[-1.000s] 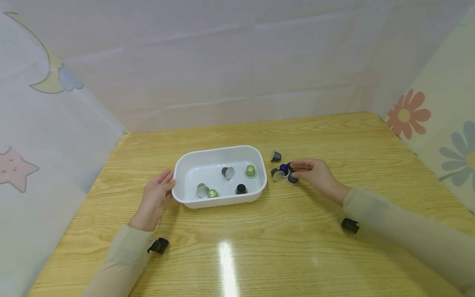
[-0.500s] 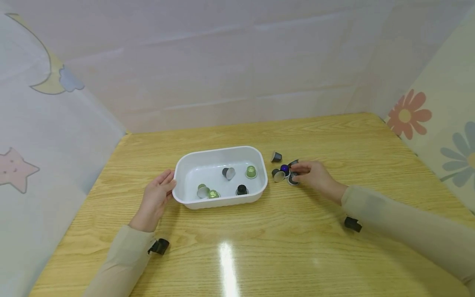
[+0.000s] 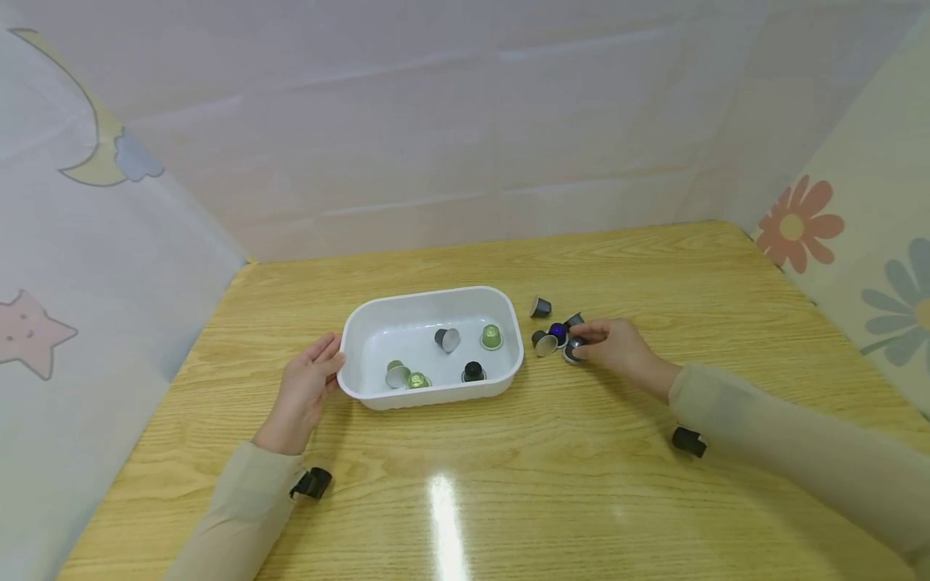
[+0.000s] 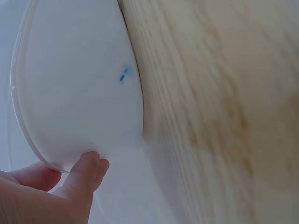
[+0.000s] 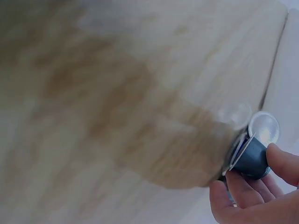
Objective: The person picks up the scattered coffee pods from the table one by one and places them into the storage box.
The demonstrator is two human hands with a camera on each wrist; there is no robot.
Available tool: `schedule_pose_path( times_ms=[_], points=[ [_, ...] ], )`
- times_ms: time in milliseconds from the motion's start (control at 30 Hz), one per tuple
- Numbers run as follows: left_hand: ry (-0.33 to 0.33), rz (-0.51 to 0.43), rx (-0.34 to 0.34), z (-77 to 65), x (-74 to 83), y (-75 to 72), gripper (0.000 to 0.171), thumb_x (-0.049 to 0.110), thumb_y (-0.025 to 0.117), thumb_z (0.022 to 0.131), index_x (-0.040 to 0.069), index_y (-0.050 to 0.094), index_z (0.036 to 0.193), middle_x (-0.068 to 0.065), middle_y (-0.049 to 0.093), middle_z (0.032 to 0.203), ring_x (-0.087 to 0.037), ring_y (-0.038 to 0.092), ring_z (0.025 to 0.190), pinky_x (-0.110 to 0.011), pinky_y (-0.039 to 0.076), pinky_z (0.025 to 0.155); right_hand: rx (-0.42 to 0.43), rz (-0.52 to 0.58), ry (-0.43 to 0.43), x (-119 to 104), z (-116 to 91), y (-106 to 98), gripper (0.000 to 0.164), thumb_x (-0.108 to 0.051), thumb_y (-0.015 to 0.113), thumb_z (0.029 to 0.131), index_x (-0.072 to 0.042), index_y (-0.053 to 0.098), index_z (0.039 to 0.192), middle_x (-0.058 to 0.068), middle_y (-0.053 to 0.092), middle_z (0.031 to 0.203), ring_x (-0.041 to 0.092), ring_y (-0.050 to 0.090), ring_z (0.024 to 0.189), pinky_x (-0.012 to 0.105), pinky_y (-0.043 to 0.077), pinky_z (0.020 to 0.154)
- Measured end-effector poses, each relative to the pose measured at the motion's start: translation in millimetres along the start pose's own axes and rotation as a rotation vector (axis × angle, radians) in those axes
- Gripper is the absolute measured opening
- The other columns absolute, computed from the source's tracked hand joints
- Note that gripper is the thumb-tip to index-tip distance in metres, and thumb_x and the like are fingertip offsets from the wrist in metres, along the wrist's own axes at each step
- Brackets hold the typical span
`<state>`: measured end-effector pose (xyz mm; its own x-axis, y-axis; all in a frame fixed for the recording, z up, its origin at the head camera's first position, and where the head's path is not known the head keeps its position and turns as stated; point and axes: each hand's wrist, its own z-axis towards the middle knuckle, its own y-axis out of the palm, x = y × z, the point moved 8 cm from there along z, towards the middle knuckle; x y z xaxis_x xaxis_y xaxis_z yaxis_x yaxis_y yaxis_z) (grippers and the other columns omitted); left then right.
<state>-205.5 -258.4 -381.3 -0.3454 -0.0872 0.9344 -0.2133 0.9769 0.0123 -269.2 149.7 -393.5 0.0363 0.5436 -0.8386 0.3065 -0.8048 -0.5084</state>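
My right hand [image 3: 619,349] pinches a dark teal coffee capsule [image 5: 252,159] between thumb and fingers, just right of the white plastic tub [image 3: 429,401] on the wooden worktop [image 3: 392,500]. My fingertips partly cover that capsule from above, and I cannot tell whether it touches the wood.

Close by my fingertips sits a blue capsule [image 3: 557,331]. Left of it, a tipped capsule [image 3: 544,344] turns its silver lid towards me; a partly hidden dark capsule [image 3: 576,319] sits just behind my fingers. A little further back, near the tub, a grey capsule [image 3: 541,307] lies on its side.

My left hand [image 3: 301,387] grips the tub's left end by the rim, fingers against its outer wall, where a small blue mark [image 4: 125,74] shows. Inside the tub are a green capsule [image 3: 491,336], dome up at the right; a black capsule [image 3: 473,369] near the front wall; a side-lying capsule [image 3: 447,339] in the middle; and two more green capsules [image 3: 417,379] close together at front left, one of them tipped.
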Motion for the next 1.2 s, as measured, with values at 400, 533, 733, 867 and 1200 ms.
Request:
schedule_pose_path(
  times_ms=[400, 533, 733, 867, 1200],
  points=[
    [0.0, -0.003, 0.001, -1.5, 0.6, -0.2, 0.059, 0.001, 0.043, 0.103, 0.005, 0.015, 0.155, -0.008, 0.027, 0.157, -0.019, 0.032, 0.14, -0.019, 0.045, 0.092, 0.013, 0.083, 0.03, -20.4, -10.1, -11.5, 0.045, -0.009, 0.063, 0.095, 0.006, 0.052, 0.136, 0.024, 0.053, 0.136, 0.037, 0.05, 0.125, 0.046, 0.043, 0.1],
    [0.002, -0.005, -0.005, -2.5, 1.1, -0.1, 0.059, 0.001, 0.043, 0.103, 0.005, 0.015, 0.155, -0.009, 0.026, 0.157, -0.021, 0.033, 0.139, -0.016, 0.047, 0.084, 0.019, 0.12, 0.026, -28.2, -11.9, -14.3, 0.047, -0.01, 0.063, 0.096, 0.007, 0.049, 0.137, 0.025, 0.052, 0.137, 0.037, 0.049, 0.126, 0.049, 0.037, 0.104],
    [-0.007, 0.005, -0.009, -2.5, 0.7, -0.4, 0.059, 0.003, 0.043, 0.103, 0.006, 0.014, 0.155, -0.007, 0.025, 0.157, -0.021, 0.034, 0.139, -0.016, 0.047, 0.082, 0.047, 0.15, 0.015, -38.5, -12.4, -17.7, 0.045, -0.01, 0.064, 0.095, 0.008, 0.052, 0.135, 0.025, 0.053, 0.136, 0.036, 0.051, 0.124, 0.047, 0.037, 0.105],
    [-0.009, 0.02, -0.005, -2.4, 0.3, -1.4, 0.059, 0.005, 0.043, 0.103, 0.007, 0.016, 0.155, -0.005, 0.026, 0.157, -0.015, 0.043, 0.132, -0.015, 0.046, 0.08, 0.055, 0.186, 0.019, -42.9, -12.5, -17.4, 0.045, -0.01, 0.064, 0.095, 0.008, 0.052, 0.134, 0.024, 0.053, 0.136, 0.034, 0.052, 0.123, 0.045, 0.036, 0.106],
    [-0.013, 0.019, -0.005, -2.7, 0.8, -1.0, 0.059, 0.005, 0.044, 0.103, 0.006, 0.017, 0.155, -0.006, 0.027, 0.157, -0.011, 0.048, 0.125, -0.015, 0.047, 0.077, 0.072, 0.205, 0.014, -57.2, -14.5, -13.0, 0.046, -0.015, 0.067, 0.094, 0.004, 0.055, 0.134, 0.022, 0.058, 0.131, 0.015, 0.062, 0.104, 0.037, 0.045, 0.098]
  ],
)
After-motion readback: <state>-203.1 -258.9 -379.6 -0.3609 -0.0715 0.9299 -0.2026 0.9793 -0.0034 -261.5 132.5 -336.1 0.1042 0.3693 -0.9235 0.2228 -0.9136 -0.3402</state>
